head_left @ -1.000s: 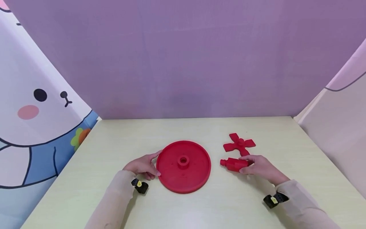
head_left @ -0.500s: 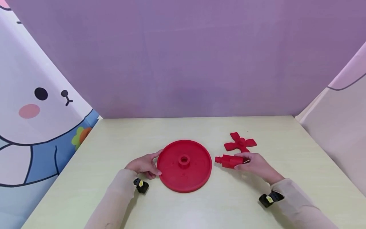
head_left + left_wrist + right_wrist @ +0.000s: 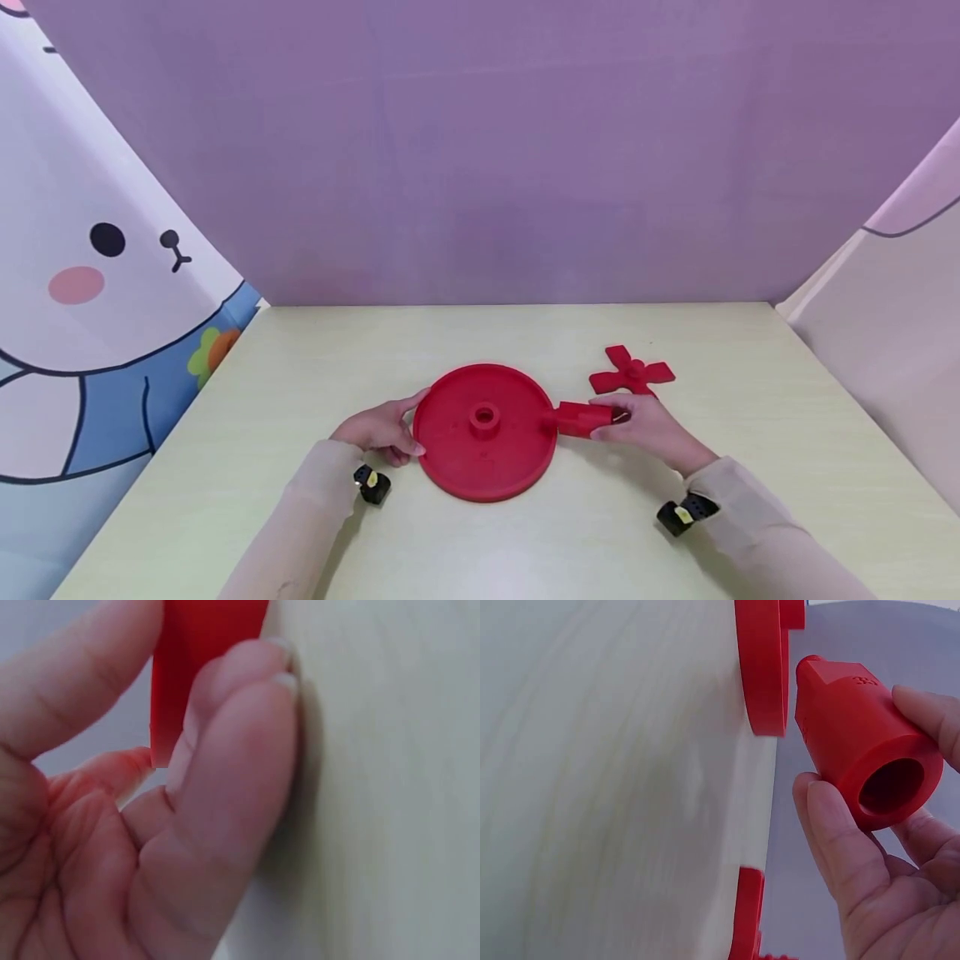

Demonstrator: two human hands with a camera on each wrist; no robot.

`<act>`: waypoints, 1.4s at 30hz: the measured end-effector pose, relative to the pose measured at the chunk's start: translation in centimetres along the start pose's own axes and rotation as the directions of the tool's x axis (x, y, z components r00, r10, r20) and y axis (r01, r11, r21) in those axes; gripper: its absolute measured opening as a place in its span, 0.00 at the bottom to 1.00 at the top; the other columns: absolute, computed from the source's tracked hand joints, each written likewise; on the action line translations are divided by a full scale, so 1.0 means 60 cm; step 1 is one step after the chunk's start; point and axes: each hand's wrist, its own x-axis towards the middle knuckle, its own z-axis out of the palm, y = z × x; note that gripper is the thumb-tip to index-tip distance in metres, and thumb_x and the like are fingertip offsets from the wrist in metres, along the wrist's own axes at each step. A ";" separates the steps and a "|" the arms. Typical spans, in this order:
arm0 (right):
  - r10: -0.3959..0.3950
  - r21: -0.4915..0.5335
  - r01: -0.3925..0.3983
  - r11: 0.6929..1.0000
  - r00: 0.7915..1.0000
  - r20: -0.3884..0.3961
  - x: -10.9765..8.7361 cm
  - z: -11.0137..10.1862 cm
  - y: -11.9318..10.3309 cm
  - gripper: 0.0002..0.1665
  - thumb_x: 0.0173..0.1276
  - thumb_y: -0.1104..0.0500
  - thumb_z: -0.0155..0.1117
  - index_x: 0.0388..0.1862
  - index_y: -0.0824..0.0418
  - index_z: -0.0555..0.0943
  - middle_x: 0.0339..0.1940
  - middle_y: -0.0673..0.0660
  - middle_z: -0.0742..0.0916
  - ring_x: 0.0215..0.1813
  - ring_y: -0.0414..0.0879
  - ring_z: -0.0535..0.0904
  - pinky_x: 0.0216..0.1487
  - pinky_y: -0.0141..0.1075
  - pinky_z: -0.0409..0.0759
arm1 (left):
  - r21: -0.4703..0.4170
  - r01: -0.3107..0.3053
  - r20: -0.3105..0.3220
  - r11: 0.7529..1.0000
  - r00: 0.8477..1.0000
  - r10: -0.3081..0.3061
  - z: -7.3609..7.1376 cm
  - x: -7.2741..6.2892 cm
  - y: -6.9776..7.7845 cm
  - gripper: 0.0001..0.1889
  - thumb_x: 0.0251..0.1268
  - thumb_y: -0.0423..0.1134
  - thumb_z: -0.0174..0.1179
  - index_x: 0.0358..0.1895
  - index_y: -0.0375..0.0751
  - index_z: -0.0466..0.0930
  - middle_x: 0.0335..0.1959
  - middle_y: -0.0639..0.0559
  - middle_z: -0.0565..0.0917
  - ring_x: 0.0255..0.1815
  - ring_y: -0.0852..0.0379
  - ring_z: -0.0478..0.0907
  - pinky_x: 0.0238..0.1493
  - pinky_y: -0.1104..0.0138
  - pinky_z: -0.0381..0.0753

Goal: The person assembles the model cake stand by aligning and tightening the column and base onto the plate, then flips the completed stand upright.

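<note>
On the table lies a round red base (image 3: pixel 483 475) with a raised rim and a hollow hub (image 3: pixel 484 421) at its centre. My left hand (image 3: pixel 378 431) steadies its left side, thumb and forefinger against the rim; the other fingers curl beside it in the left wrist view. My right hand (image 3: pixel 648 429) pinches a red hollow post (image 3: pixel 862 727) between thumb and fingers. The post lies roughly sideways, its narrow stepped end toward the base and above the right rim. Its open round socket faces back toward the right palm.
Just behind the right hand lies a flat red four-armed cross piece (image 3: pixel 630 371) with a central knob. A purple wall (image 3: pixel 480 167) stands at the back of the pale table (image 3: pixel 360 358). Printed cloth (image 3: pixel 135 333) hangs at left.
My right hand has moved left with the red post, from beside the cross piece to over the base's right rim. The left hand and base stay in place.
</note>
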 end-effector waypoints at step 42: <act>-0.063 0.011 0.062 0.998 0.995 0.074 0.054 0.067 -0.079 0.32 0.55 0.59 0.74 0.59 0.65 0.78 0.40 0.54 0.84 0.40 0.48 0.78 0.37 0.37 0.81 | 0.049 0.005 -0.011 0.999 1.000 -0.005 0.003 0.002 0.005 0.50 0.54 0.27 0.67 0.77 0.52 0.47 0.18 0.47 0.75 0.18 0.57 0.71 0.24 0.70 0.75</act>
